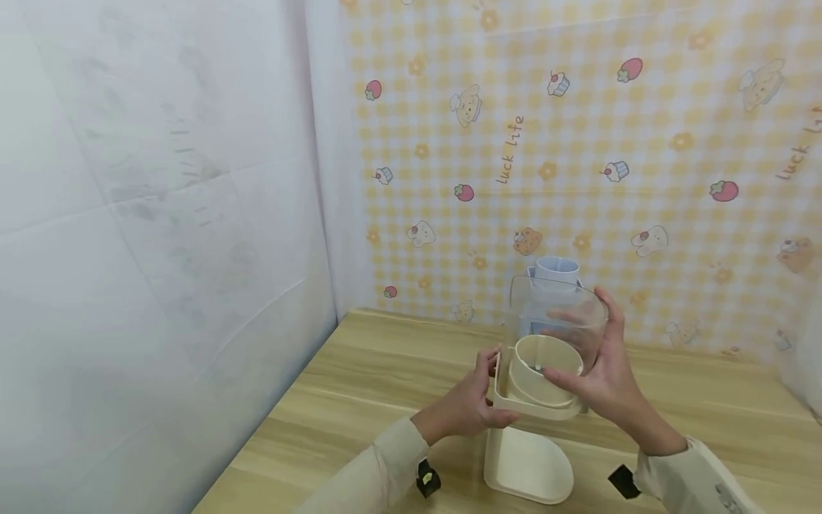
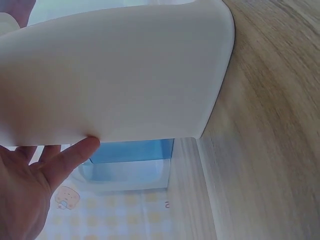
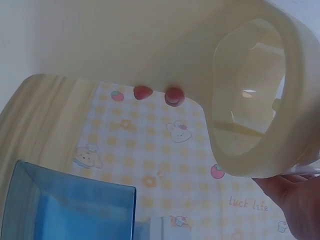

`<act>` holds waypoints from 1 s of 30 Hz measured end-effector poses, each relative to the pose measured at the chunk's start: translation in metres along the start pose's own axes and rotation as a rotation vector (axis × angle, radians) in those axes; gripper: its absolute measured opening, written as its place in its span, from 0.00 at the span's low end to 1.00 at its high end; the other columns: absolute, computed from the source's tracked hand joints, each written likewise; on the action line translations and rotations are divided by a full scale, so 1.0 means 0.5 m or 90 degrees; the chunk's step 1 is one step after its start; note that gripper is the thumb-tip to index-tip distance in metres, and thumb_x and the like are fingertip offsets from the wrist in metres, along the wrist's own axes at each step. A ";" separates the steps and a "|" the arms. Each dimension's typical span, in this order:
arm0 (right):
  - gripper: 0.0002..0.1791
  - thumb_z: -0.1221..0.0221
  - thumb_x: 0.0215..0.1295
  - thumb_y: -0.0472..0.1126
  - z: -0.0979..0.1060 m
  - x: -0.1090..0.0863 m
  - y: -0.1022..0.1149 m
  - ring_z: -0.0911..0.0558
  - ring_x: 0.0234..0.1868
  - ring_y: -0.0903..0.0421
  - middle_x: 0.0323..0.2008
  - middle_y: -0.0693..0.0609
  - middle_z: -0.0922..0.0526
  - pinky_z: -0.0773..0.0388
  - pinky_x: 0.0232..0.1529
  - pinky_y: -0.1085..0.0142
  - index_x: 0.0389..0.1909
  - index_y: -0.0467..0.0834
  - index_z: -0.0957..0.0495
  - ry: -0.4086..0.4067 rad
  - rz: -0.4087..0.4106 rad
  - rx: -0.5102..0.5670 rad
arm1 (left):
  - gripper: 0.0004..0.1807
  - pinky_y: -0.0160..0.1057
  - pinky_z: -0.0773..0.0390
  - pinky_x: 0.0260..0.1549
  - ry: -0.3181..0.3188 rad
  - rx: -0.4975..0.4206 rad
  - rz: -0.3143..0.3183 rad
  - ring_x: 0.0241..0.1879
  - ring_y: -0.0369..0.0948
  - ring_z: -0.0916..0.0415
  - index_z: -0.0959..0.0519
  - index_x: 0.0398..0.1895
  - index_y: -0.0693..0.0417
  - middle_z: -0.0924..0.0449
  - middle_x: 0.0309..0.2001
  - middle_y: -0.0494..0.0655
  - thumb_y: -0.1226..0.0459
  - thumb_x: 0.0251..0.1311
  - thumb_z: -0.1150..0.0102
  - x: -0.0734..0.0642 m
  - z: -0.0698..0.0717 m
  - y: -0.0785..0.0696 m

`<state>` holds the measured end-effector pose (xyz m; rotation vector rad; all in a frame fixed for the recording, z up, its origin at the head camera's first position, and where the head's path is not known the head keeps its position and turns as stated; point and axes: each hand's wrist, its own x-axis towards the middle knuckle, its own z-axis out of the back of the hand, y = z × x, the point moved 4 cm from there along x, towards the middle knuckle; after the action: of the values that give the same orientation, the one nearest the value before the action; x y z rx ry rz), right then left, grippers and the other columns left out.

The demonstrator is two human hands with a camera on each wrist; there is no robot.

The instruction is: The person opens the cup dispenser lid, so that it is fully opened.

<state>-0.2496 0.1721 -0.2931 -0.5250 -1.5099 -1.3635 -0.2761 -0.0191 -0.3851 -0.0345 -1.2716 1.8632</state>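
A cream plastic stand point(image 1: 529, 467) with a rounded base and a round collar point(image 1: 542, 371) higher up is held near the middle of the table. My left hand point(image 1: 472, 400) grips its left edge, and in the left wrist view the fingers meet the rim of a broad cream panel point(image 2: 120, 75). Around the right side of a clear plastic container point(image 1: 523, 307) at the collar, my right hand point(image 1: 610, 371) is curled, thumb by the collar. In the right wrist view, the collar's opening point(image 3: 247, 90) faces the camera. How container and collar join is unclear.
Behind the cream stand is a similar blue stand point(image 1: 557, 265) with its own collar; its translucent blue bin point(image 3: 75, 205) shows in the right wrist view. A patterned cloth point(image 1: 578, 143) hangs at the back, a white cloth point(image 1: 160, 214) at left. The table point(image 1: 359, 371) is wood-grained.
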 end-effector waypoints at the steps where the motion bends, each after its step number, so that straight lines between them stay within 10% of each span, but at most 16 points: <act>1: 0.66 0.36 0.41 0.11 -0.002 0.004 0.000 0.18 0.55 0.50 0.61 0.37 0.28 0.23 0.54 0.68 0.76 0.43 0.65 0.001 -0.005 0.004 | 0.51 0.33 0.20 0.43 -0.004 -0.006 0.000 0.60 0.36 0.35 0.62 0.74 0.40 0.42 0.69 0.50 0.48 0.60 0.35 -0.001 0.003 0.000; 21: 0.61 0.31 0.42 0.14 -0.008 0.015 0.003 0.20 0.56 0.41 0.62 0.28 0.34 0.29 0.64 0.58 0.73 0.37 0.60 0.020 0.125 0.118 | 0.54 0.30 0.21 0.42 -0.002 0.028 0.015 0.61 0.35 0.36 0.64 0.75 0.47 0.45 0.72 0.52 0.65 0.58 0.32 0.000 0.005 -0.004; 30: 0.61 0.33 0.42 0.13 -0.008 0.009 0.004 0.19 0.55 0.43 0.63 0.32 0.33 0.25 0.59 0.60 0.73 0.38 0.59 0.003 0.076 0.116 | 0.54 0.28 0.21 0.42 -0.008 0.047 0.004 0.61 0.35 0.35 0.65 0.75 0.43 0.42 0.70 0.52 0.58 0.60 0.33 -0.008 0.002 -0.004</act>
<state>-0.2481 0.1678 -0.2887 -0.4887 -1.5563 -1.1218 -0.2729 -0.0222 -0.3848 0.0139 -1.2115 1.9168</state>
